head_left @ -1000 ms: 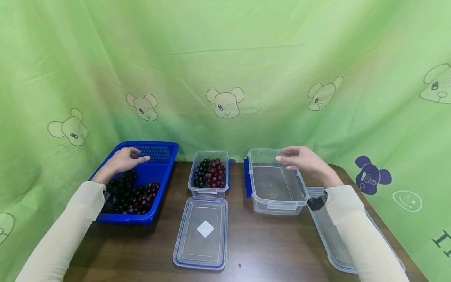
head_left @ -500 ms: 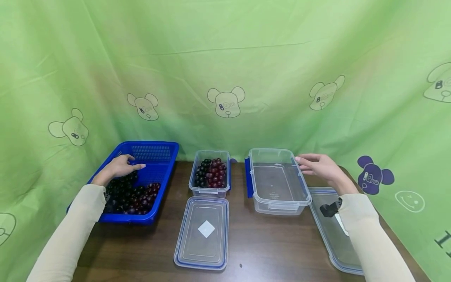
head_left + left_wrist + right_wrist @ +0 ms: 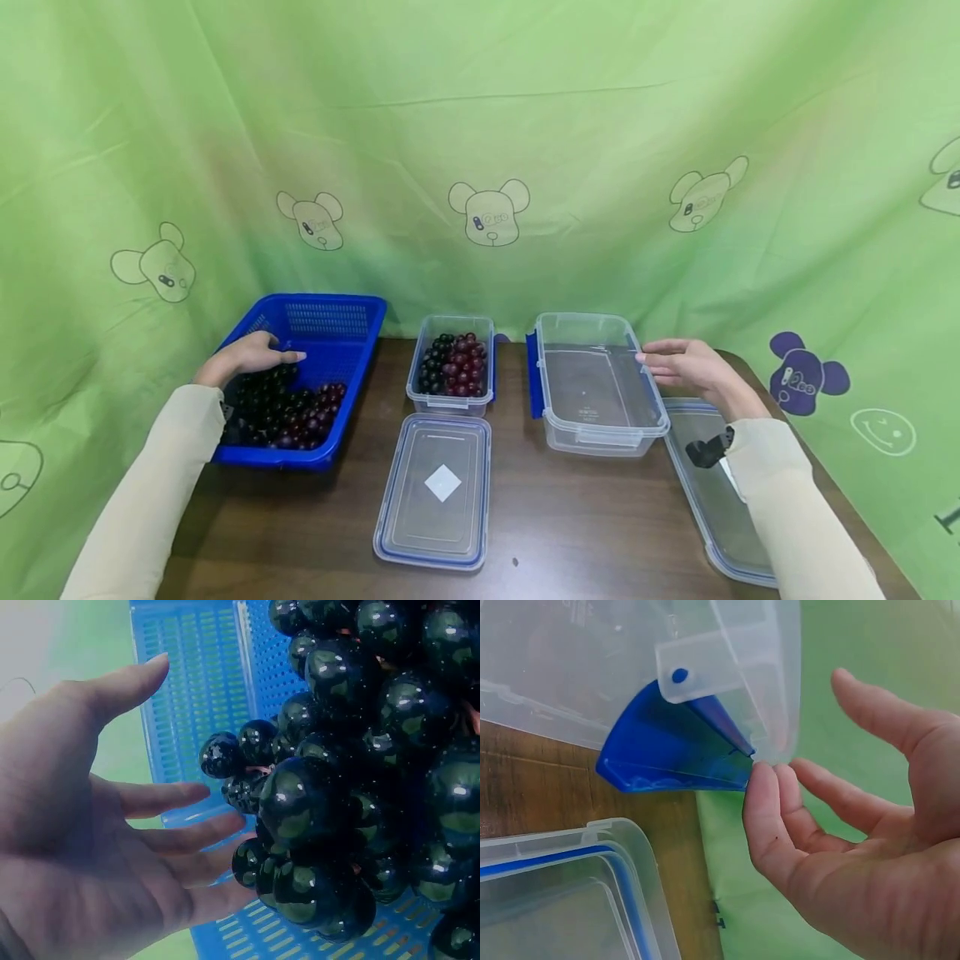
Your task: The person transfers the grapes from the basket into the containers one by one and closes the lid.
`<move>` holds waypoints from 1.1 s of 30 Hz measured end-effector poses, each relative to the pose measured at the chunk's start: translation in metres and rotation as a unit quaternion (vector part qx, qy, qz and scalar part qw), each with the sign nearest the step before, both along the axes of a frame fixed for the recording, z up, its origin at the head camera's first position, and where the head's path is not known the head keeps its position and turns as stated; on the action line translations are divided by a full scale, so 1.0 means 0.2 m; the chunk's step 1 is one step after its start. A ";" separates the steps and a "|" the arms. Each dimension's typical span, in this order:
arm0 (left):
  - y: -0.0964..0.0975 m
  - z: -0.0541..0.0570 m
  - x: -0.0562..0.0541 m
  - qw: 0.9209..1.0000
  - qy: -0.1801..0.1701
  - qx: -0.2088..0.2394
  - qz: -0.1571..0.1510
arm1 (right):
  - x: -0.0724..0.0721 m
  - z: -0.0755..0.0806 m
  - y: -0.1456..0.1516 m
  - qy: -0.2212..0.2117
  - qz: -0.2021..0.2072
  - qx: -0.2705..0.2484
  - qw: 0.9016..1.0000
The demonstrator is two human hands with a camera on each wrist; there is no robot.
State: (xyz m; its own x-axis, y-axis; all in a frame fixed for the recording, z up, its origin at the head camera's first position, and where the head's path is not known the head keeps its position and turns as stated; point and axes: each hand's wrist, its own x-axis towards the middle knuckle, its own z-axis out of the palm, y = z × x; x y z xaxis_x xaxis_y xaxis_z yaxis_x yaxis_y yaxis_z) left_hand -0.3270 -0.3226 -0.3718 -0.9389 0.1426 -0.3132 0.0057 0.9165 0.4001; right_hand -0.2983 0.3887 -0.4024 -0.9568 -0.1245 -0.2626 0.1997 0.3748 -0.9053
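In the head view my left hand [image 3: 251,354] is inside the blue basket [image 3: 333,329], at its left side. The left wrist view shows that hand's fingers extended, their tips reaching the dark grapes [image 3: 315,802], with the thumb held apart. Red grapes [image 3: 322,410] lie beside the dark ones. My right hand [image 3: 688,367] is at the right wall of a large clear plastic container [image 3: 596,383] with nothing seen in it. In the right wrist view the fingertips touch the container's edge beside a blue latch [image 3: 664,742]; the thumb stands away.
A smaller clear container [image 3: 450,404] with dark and red grapes stands at mid-table. In front of it lies a lid [image 3: 431,525] with a white label. Another lid [image 3: 720,500] lies at the right under my forearm. A green curtain [image 3: 487,100] hangs behind the table.
My right hand has moved from over the large container's back right part to its right outer side. My left hand has sunk slightly lower in the basket. The head view has shifted a little.
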 end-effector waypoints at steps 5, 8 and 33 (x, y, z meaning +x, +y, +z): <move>-0.03 -0.02 -0.02 0.999 -0.031 0.024 0.004 | 0.00 -0.01 -0.01 -0.019 -0.006 -0.005 1.000; -0.05 -0.03 -0.02 0.998 -0.049 0.035 0.006 | 0.00 -0.01 -0.01 -0.024 0.000 -0.003 1.000; -0.04 -0.06 -0.02 0.995 -0.067 -0.074 -0.022 | 0.00 -0.05 0.03 -0.038 0.027 -0.061 0.997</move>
State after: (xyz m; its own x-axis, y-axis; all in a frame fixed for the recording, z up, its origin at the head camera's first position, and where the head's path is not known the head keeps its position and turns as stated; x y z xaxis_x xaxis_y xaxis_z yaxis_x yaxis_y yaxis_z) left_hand -0.3316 -0.3301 -0.3844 -0.8815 0.1247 -0.4554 0.0025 0.9657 0.2598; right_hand -0.2977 0.3950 -0.4119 -0.9262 -0.2105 -0.3129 0.2513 0.2744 -0.9282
